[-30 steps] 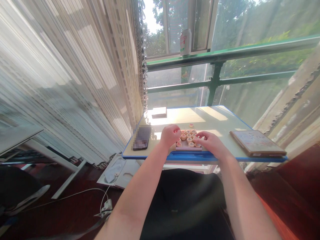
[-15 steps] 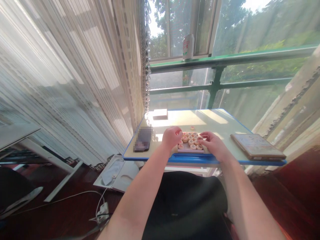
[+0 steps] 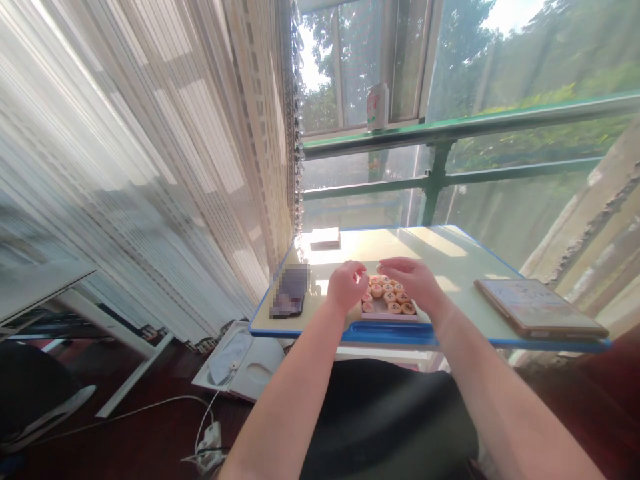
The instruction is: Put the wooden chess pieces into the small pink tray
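Note:
Round wooden Chinese chess pieces with red and dark characters sit in a shallow pale box at the table's near side. My left hand is at the box's left edge, its fingers curled together; what they hold, if anything, is hidden. My right hand reaches over the box's far right part. At its fingertips, beyond the far row, shows a single Chinese chess piece, pinched and partly covered by the fingers.
The small table has a blue rim. On it are a dark phone-like object, blurred out, a small white box, and a flat wooden-edged case at right. A can stands on the window rail. Curtains hang at left.
My right hand has moved from the box's right side to its far edge, onto the loose piece lying behind it. My left hand stays by the left edge. The view has shifted slightly.

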